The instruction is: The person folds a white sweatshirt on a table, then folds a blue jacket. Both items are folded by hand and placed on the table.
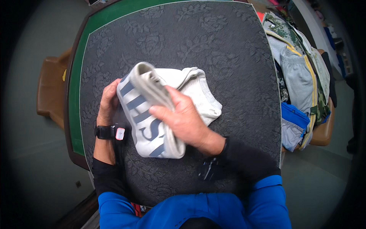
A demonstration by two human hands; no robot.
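A folded off-white garment [143, 114] with large dark blue-grey lettering is tilted up above the table, slightly blurred. My right hand [183, 120] grips its right side, the thumb lying over the lettered face. Against the left edge is my left hand [108, 98], whose fingers pass partly behind the cloth, so their hold is hidden. Just beyond the right hand, a light-coloured garment [204, 98] with a ribbed band lies on the dark tablecloth [194, 48]. Whether the two pieces of cloth are joined cannot be seen.
The tablecloth has an embossed leaf pattern and covers a green-topped table [78, 114] with a dark rim. On the right, grey trousers [297, 77], camouflage clothing [286, 31] and a blue garment [294, 114] are heaped on a brown chair [326, 131]. Another brown chair [51, 88] stands left.
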